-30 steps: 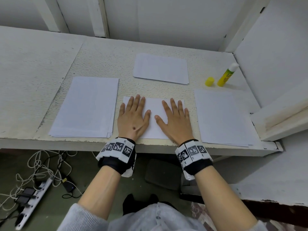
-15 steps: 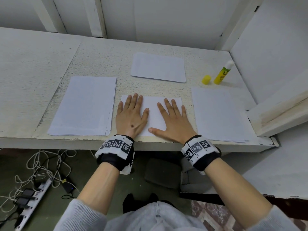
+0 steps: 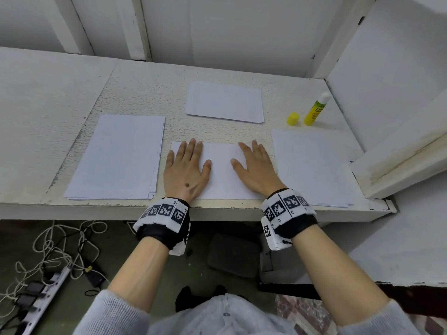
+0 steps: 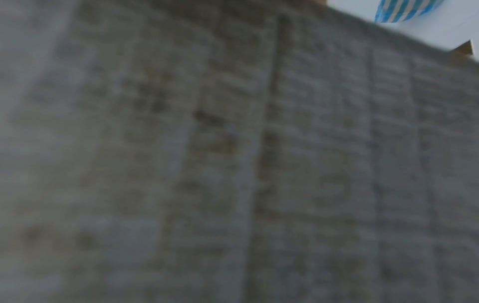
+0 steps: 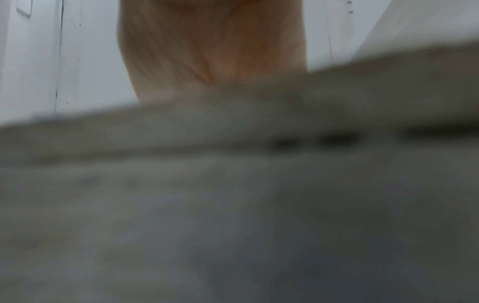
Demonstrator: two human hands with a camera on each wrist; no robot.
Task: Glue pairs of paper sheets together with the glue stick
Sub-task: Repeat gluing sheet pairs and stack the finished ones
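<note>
White paper sheet (image 3: 221, 172) lies at the centre of the frame, near the table's (image 3: 145, 93) front edge, under two flat hands.
The left hand (image 3: 185, 171) and right hand (image 3: 256, 170) press on it palm-down, fingers straight and spread. At the upper right, the glue stick (image 3: 315, 110) stands uncapped beside its yellow cap (image 3: 293, 118). Other paper lies left, right and behind.

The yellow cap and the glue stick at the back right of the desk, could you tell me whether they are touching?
Apart. The head view shows the yellow cap lying left of the upright glue stick, with a strip of bare desk between them.
</note>
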